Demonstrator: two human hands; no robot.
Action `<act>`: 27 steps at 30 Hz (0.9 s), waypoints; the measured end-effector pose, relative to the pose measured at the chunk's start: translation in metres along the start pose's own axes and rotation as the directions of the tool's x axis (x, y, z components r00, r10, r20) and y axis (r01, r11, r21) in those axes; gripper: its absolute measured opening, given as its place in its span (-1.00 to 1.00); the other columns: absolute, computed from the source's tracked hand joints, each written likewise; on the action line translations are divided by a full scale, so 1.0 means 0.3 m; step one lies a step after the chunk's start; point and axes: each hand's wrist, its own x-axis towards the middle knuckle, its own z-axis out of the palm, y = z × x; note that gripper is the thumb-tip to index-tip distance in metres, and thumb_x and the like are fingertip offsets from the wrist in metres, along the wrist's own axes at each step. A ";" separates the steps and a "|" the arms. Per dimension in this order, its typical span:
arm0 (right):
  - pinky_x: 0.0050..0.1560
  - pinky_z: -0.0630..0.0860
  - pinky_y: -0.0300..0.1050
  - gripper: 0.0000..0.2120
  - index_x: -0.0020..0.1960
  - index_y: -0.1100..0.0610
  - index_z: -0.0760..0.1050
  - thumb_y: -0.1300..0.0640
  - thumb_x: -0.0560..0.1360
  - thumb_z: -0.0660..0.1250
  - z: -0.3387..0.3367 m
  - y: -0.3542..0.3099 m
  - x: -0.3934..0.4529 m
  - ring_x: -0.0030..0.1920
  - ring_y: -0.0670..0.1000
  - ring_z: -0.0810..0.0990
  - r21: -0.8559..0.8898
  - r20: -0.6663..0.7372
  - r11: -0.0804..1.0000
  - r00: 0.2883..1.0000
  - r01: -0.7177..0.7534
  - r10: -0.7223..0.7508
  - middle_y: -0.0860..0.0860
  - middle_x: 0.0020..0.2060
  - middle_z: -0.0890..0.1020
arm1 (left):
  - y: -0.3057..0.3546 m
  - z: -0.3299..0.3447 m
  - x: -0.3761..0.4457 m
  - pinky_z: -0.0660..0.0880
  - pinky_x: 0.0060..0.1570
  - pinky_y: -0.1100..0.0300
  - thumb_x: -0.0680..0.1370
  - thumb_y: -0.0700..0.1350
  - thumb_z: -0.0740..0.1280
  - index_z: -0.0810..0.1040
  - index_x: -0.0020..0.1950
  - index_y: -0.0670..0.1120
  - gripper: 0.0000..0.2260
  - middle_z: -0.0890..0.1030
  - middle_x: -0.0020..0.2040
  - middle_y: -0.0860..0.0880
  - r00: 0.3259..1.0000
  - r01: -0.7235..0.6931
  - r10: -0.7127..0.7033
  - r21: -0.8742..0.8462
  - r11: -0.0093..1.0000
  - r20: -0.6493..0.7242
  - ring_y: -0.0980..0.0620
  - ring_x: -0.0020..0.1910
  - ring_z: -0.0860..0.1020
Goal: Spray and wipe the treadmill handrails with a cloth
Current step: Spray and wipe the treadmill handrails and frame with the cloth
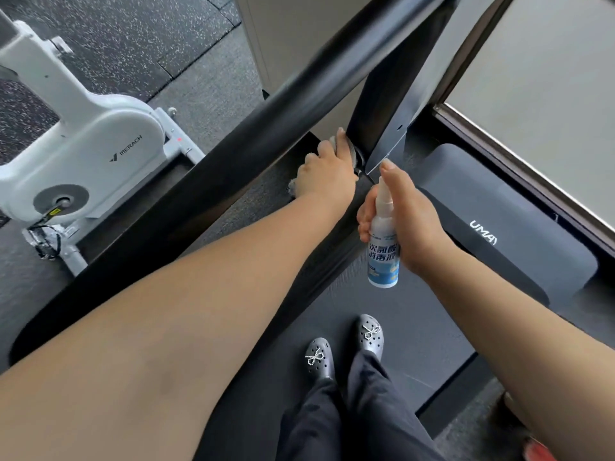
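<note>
A thick black handrail (pixel 213 168) runs diagonally from lower left to upper right. Below it, my left hand (pixel 324 171) presses a grey cloth (pixel 352 154) against the foot of the black upright post (pixel 389 104); most of the cloth is hidden under the hand. My right hand (pixel 409 221) holds a small white spray bottle (pixel 382 247) with a blue label upright, index finger on the nozzle, just right of the left hand.
I stand on the treadmill belt (pixel 399 327) in grey clogs (pixel 346 351). The motor cover (pixel 499 224) lies to the right beside a window frame (pixel 519 171). A white exercise bike (pixel 83 144) stands on the speckled floor to the left.
</note>
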 end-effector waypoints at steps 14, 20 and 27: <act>-0.26 0.46 -0.05 -0.42 -0.49 0.18 0.37 -0.25 0.48 0.12 0.002 -0.022 -0.041 -0.46 0.12 0.49 -0.048 0.024 0.999 1.000 -0.008 0.009 0.14 -0.49 0.51 | -0.334 0.042 -0.458 0.47 -0.46 0.11 0.47 0.14 0.32 0.24 0.47 -0.16 -0.33 0.49 -0.08 -0.19 0.996 0.014 0.006 0.208 0.978 -0.092 -0.06 -0.32 0.47; -0.25 0.47 -0.06 -0.42 -0.53 0.14 0.39 -0.27 0.46 0.14 -0.011 -0.049 -0.079 -0.46 0.12 0.50 -0.042 0.021 0.999 1.000 -0.003 0.004 0.12 -0.50 0.52 | -0.413 0.000 -0.582 0.54 -0.16 0.00 0.59 0.11 0.13 -0.08 0.54 -0.10 -0.36 0.38 0.16 -0.19 0.984 0.118 -0.139 0.174 0.978 0.114 -0.12 -0.05 0.46; -0.24 0.49 -0.08 -0.40 -0.47 0.16 0.39 -0.22 0.57 0.10 -0.069 -0.094 -0.173 -0.47 0.08 0.51 -0.022 0.040 0.999 0.998 0.038 -0.037 0.09 -0.48 0.51 | -0.299 -0.140 -0.606 0.46 -0.25 0.06 0.60 -0.11 0.18 0.00 0.53 0.01 -0.45 0.43 0.15 -0.13 0.981 0.193 -0.195 0.106 0.975 0.005 -0.11 -0.05 0.48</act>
